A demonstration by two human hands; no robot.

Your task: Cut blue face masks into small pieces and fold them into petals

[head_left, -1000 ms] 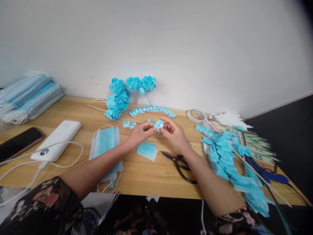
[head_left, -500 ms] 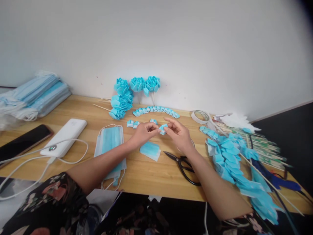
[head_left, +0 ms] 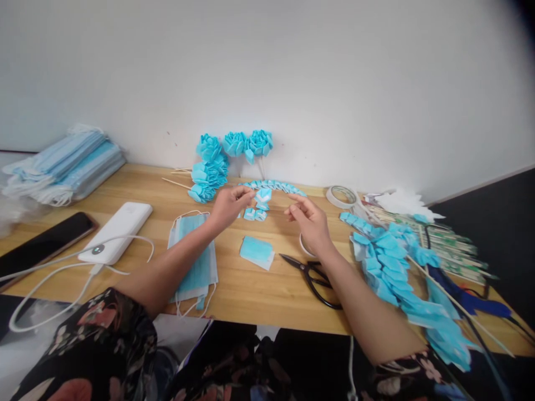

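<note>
Beyond a blue fabric rectangle [head_left: 256, 252] on a wooden table [head_left: 259, 301], a folded blue piece [head_left: 263, 199] appears at the bunched fingertips of a person's left hand [head_left: 228, 209], whether pinched one cannot tell, while the right hand [head_left: 311, 221], beyond the rectangle's right side, holds thumb and forefinger slightly apart.

Small folded piece [head_left: 263, 197], light blue, a whitish V showing on its face. You're pinching its left edge with your left hand [head_left: 229, 210]; it's sitting clear of your right hand [head_left: 310, 224].
</note>
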